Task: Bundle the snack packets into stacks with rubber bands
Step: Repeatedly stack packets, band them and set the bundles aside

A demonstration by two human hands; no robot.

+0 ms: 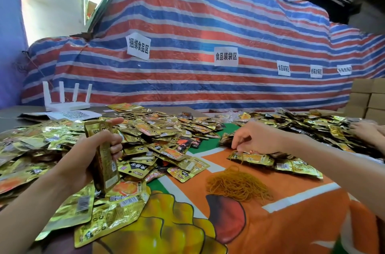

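Observation:
My left hand (91, 153) grips an upright stack of gold snack packets (103, 162) above the heap of loose gold packets (145, 135) that covers the left and middle of the table. My right hand (256, 137) reaches out over the orange cloth, fingertips pinched on a thin rubber band (239, 155) just above a bundled packet stack (252, 158) lying flat. A loose pile of tan rubber bands (237, 185) sits on the cloth between my arms.
A second heap of packets (308, 126) lies at the right, with another person's hand (366, 131) on it. A white router (66, 101) and papers stand at the back left. A striped tarp (208, 35) with paper signs rises behind; cardboard boxes (368, 99) are stacked far right.

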